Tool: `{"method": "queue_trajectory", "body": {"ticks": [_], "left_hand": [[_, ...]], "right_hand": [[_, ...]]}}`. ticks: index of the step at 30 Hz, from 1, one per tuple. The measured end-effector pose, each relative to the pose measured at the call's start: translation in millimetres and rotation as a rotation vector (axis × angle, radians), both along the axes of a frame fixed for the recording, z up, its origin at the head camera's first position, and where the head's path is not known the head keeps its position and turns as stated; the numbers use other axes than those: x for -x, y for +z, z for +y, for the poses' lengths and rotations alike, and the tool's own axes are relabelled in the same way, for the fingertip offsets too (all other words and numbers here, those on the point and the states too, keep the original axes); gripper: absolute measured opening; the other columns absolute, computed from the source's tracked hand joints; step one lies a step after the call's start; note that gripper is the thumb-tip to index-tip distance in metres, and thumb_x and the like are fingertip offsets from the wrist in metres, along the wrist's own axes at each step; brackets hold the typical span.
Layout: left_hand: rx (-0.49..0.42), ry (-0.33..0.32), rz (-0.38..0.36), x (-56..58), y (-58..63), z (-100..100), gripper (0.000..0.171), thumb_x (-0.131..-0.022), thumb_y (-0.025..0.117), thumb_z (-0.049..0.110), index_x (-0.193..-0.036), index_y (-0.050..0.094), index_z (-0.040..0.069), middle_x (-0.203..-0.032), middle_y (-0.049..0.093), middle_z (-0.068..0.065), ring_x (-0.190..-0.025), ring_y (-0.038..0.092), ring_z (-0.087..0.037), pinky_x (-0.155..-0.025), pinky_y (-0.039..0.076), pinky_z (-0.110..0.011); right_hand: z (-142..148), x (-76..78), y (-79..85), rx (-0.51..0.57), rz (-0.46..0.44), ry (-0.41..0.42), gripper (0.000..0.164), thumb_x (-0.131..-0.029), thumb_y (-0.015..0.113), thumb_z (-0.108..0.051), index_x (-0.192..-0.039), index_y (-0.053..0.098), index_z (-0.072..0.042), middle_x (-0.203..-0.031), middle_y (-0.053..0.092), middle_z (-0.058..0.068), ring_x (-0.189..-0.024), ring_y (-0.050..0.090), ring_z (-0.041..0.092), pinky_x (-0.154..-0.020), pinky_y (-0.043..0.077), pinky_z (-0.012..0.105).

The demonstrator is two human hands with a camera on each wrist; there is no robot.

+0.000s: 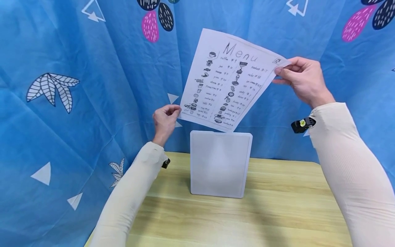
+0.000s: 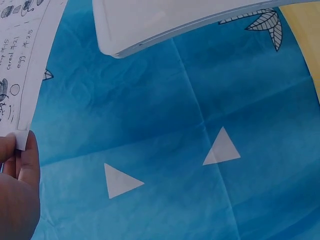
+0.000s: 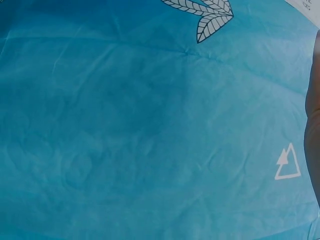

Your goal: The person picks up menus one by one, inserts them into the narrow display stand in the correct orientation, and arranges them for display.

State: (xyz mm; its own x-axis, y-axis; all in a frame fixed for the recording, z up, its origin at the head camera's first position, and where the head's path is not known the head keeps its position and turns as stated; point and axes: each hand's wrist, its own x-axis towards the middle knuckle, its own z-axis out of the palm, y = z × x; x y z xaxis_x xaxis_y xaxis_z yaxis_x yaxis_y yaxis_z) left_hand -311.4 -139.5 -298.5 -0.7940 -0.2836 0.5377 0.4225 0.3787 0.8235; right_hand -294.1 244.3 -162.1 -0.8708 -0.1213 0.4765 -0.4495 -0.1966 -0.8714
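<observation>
A white paper menu, hand-drawn with small food pictures and prices, is held up tilted in the head view. My left hand pinches its lower left corner; the left wrist view shows thumb and fingers on that corner of the menu. At the upper right corner, my right hand pinches the sheet between thumb and fingers. Just below the menu's bottom edge stands a white rectangular frame-like panel, upright on the table. In the right wrist view only a sliver of the right hand shows.
The panel stands near the back of a light wood-grain table. Behind and to the left hangs a blue curtain printed with leaves, petals and white triangles. A small black wrist camera is strapped at the right cuff.
</observation>
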Motion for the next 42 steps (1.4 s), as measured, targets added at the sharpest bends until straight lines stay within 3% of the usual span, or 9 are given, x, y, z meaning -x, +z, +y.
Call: {"method": "queue_trajectory", "body": {"ticks": [11,17,22,31,42], "left_hand": [[0.068,-0.020,-0.033,0.3,-9.2,6.1,0.014,-0.094,0.071,0.008,-0.105,0.075,0.003,-0.104,0.073,-0.012,-0.091,0.068,-0.022,-0.082,0.058,-0.036],[0.139,-0.037,-0.047,0.8,-14.8,9.1,0.014,-0.093,0.071,0.007,-0.106,0.073,0.002,-0.102,0.073,-0.014,-0.090,0.068,-0.025,-0.081,0.058,-0.040],[0.170,-0.040,-0.072,0.5,-17.3,12.0,0.014,-0.093,0.071,0.007,-0.106,0.073,0.002,-0.101,0.073,-0.013,-0.088,0.067,-0.024,-0.079,0.057,-0.039],[0.211,-0.065,-0.143,-1.9,-23.0,14.8,0.016,-0.094,0.070,0.008,-0.110,0.073,0.004,-0.105,0.072,-0.011,-0.091,0.066,-0.023,-0.082,0.058,-0.037],[0.223,-0.091,-0.166,-1.6,-29.5,20.3,0.015,-0.094,0.071,0.008,-0.108,0.073,0.004,-0.102,0.072,-0.010,-0.089,0.064,-0.023,-0.081,0.057,-0.035]], "right_hand": [[3.0,1.5,-2.7,-0.090,0.022,-0.072,0.028,-0.084,0.078,-0.003,-0.109,0.072,0.005,-0.103,0.074,0.008,-0.090,0.073,0.018,-0.072,0.056,0.028],[1.2,2.7,-5.3,-0.071,0.034,-0.074,0.026,-0.083,0.078,-0.002,-0.107,0.071,0.006,-0.102,0.074,0.010,-0.089,0.073,0.019,-0.071,0.056,0.029],[-1.5,2.6,-3.4,-0.084,0.044,-0.124,0.023,-0.083,0.080,-0.004,-0.101,0.071,0.006,-0.097,0.073,0.010,-0.085,0.072,0.020,-0.069,0.057,0.029],[-7.9,2.8,0.0,-0.135,-0.015,-0.241,0.025,-0.081,0.082,-0.012,-0.101,0.074,0.000,-0.094,0.072,0.006,-0.082,0.072,0.016,-0.069,0.056,0.025],[-9.9,3.1,1.6,-0.181,-0.038,-0.300,0.026,-0.082,0.081,-0.016,-0.104,0.074,-0.003,-0.095,0.072,0.004,-0.083,0.071,0.014,-0.070,0.056,0.023]]}}
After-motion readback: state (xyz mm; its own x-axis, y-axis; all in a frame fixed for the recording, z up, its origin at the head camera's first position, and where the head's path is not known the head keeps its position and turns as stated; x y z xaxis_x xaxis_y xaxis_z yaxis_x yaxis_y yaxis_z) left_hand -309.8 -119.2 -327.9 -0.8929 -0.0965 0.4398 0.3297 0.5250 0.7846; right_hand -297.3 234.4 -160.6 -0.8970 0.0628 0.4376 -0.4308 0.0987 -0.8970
